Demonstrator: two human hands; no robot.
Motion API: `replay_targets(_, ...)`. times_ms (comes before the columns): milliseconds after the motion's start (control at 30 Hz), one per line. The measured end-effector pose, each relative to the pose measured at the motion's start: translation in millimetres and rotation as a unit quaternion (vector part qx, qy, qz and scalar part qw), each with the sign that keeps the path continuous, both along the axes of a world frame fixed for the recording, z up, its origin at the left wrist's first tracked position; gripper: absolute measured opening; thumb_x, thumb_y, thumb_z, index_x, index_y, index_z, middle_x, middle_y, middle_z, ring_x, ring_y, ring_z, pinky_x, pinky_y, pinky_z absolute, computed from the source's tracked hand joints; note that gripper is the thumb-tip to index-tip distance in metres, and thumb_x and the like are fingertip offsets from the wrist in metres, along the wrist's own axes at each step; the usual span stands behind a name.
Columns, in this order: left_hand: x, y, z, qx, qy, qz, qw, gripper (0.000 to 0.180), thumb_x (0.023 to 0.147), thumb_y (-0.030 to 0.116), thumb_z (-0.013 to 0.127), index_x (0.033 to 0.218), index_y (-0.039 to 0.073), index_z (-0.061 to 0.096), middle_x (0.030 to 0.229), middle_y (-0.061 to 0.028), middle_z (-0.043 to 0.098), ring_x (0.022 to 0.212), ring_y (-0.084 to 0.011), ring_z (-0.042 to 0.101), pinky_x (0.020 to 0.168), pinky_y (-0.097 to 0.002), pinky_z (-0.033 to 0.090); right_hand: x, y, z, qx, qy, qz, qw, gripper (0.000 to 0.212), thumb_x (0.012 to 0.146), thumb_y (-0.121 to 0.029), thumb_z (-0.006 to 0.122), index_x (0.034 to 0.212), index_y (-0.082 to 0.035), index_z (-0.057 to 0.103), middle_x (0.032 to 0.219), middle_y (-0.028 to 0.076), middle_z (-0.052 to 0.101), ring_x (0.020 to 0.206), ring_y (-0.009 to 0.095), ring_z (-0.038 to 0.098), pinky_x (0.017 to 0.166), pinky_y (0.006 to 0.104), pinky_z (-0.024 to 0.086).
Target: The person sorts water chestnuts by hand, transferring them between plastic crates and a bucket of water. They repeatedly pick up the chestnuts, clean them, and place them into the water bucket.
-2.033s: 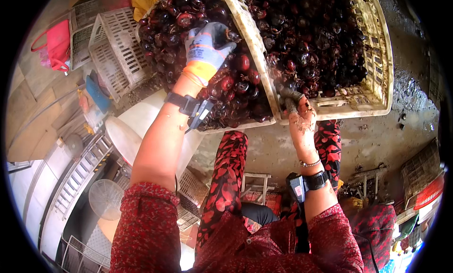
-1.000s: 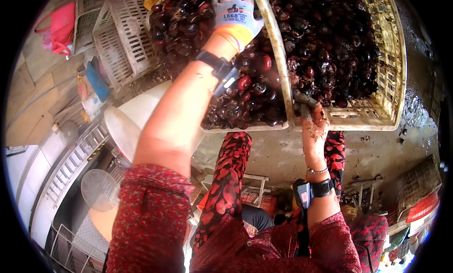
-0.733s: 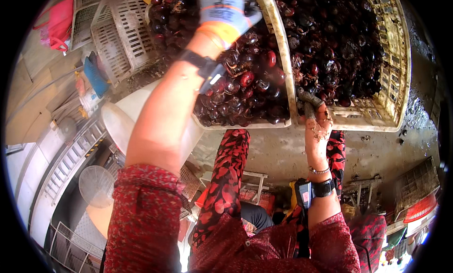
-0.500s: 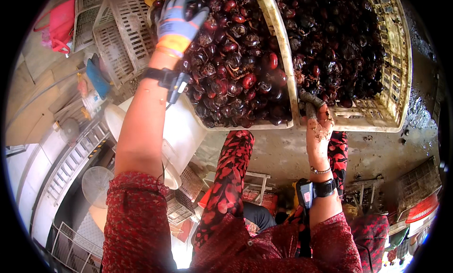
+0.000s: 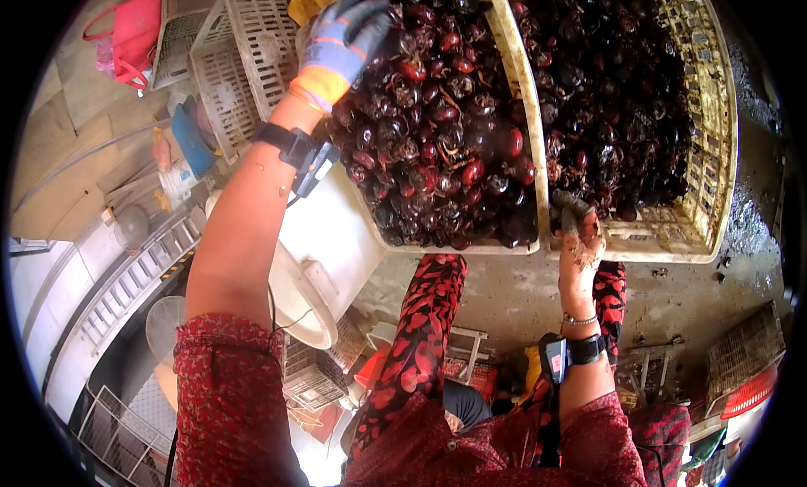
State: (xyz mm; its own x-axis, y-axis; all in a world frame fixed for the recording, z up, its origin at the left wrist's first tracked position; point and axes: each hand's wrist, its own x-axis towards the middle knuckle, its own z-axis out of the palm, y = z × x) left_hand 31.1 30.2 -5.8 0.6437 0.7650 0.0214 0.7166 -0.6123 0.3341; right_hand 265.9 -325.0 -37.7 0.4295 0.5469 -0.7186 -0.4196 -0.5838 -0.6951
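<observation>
My left hand (image 5: 338,43) wears a blue-grey glove with an orange cuff. Its dark fingers spread over the far-left edge of a heap of glossy dark-red round corms, apparently water chestnuts (image 5: 437,138). They fill a pale plastic crate (image 5: 528,92); I see nothing gripped in the glove. Close to the near-left corner of a second pale crate (image 5: 710,142), also filled with dark water chestnuts (image 5: 614,92), is my right hand (image 5: 583,228). It is muddy, with dark coverings on the curled fingers. Whatever lies between those fingers is hidden.
A white basin (image 5: 311,306) and a pale board stand left of my legs. Slatted crates (image 5: 223,83) and a pink bag (image 5: 139,37) lie at far left. Wet, muddy floor (image 5: 504,289) shows under the crates; a red basket (image 5: 751,392) sits at right.
The view has shifted, so both crates appear lower and farther right. My left hand's fingers now reach rightward, the thumb less visible. My right hand stays by the crate corner, fingers more curled.
</observation>
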Motion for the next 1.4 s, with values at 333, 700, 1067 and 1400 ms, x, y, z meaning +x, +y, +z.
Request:
replay_targets(333,64.0,45.3,-59.9,0.002,0.170,0.065,0.983,0.054,0.094,0.037,0.033,0.135,0.001,0.031,0.139,-0.0235,0.031,0.128,-0.0377,0.031,0.107,-0.0404,0.026,2.1,-6.1,-3.8,0.063,0.099,-0.045,0.992,0.034,0.084,0.005,0.046,0.116,-0.003,0.053,0.113,0.004,0.058,0.099,0.013,0.056,0.080,0.0234,0.046)
replay_targets(700,69.6,31.4,-28.7,0.017,0.213,0.092,0.972,0.063,0.090,0.044,0.042,0.140,0.008,0.025,0.142,-0.0238,0.025,0.133,-0.0409,0.021,0.108,-0.0468,0.021,-2.6,9.3,5.9,0.048,0.078,-0.027,0.995,0.035,0.079,0.011,0.043,0.111,0.002,0.054,0.110,0.006,0.058,0.095,0.015,0.058,0.082,0.0253,0.048)
replay_targets(1067,114.6,-179.8,0.0,-0.115,0.161,-0.095,0.976,0.116,0.056,0.047,0.075,0.140,-0.005,0.013,0.136,-0.0273,0.032,0.130,-0.0411,0.024,0.109,-0.0527,0.009,-16.8,8.3,-3.0,0.136,0.024,0.007,0.990,0.039,0.074,0.013,0.055,0.111,0.002,0.055,0.116,0.007,0.054,0.106,0.015,0.052,0.091,0.0245,0.043)
replay_targets(1400,102.7,-180.5,-9.1,-0.040,0.097,-0.090,0.990,0.065,0.063,0.031,0.070,0.123,0.022,0.050,0.097,-0.0063,0.055,0.102,-0.0258,0.049,0.106,-0.0432,0.026,-38.8,22.3,2.3,0.134,-0.249,0.220,0.934,0.043,0.076,-0.002,0.056,0.119,-0.002,0.050,0.118,0.015,0.054,0.102,0.031,0.052,0.089,0.0372,0.042)
